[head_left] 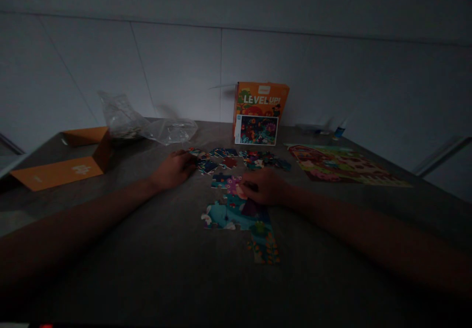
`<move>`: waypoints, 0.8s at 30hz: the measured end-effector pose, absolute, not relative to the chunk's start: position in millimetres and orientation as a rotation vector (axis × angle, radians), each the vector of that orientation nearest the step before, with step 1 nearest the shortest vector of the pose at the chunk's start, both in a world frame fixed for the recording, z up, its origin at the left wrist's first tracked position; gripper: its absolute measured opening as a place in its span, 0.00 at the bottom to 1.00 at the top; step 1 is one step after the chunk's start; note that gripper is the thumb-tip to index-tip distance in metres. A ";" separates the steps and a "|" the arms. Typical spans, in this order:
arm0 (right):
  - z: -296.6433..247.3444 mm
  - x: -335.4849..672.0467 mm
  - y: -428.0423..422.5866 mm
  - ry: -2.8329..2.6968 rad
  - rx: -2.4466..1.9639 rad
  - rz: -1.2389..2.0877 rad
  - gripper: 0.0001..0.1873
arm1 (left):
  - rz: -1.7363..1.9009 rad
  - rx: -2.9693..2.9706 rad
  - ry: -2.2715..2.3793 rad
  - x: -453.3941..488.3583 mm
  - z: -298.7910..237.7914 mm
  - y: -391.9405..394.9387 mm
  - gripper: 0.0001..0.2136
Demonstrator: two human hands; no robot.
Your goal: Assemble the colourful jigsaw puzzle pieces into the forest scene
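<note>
A partly joined jigsaw puzzle [239, 218] in teal and blue lies on the table in front of me. My right hand [267, 186] is over its upper right part, fingers curled and pinched at a puzzle piece [235, 184] with a pink figure. That hand hides some of the joined pieces. Further left, my left hand [174, 169] rests palm down, fingers loosely bent and apart, touching the edge of the loose puzzle pieces [208, 166]. Nothing shows in its grasp, though dim light blurs the fingertips. Another loose puzzle piece [229, 162], reddish, lies between the hands.
An orange puzzle box [262, 106] stands at the back with a picture card [257, 130] against it. At left are an open orange box part [62, 171] and clear plastic bags [171, 130]. A finished farm-scene puzzle [342, 165] and a small blue bottle [339, 132] lie right.
</note>
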State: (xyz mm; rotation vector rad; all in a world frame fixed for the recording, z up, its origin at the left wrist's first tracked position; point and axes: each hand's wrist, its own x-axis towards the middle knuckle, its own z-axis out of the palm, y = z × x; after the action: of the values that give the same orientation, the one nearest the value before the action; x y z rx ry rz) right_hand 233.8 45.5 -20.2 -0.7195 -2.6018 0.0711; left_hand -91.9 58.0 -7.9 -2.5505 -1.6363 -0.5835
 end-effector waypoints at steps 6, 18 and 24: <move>-18.9 233.4 45.0 -2.607 -0.709 0.096 0.08 | -0.613 -2.524 -1.544 -95.5 -14.9 61.4 0.17; -17.6 231.8 44.0 -2.607 -0.729 0.076 0.09 | -0.660 -2.805 -1.082 -83.7 -9.8 47.7 0.16; -19.4 232.3 44.9 -2.593 -0.721 0.079 0.09 | -0.664 -2.725 -1.324 -82.2 -8.2 48.3 0.12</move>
State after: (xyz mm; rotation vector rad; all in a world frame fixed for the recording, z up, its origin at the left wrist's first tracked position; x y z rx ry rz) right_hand 232.3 44.9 -19.4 -0.7210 -2.5927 0.0788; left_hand -82.2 48.3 -8.2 -2.7251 -1.3239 -0.6636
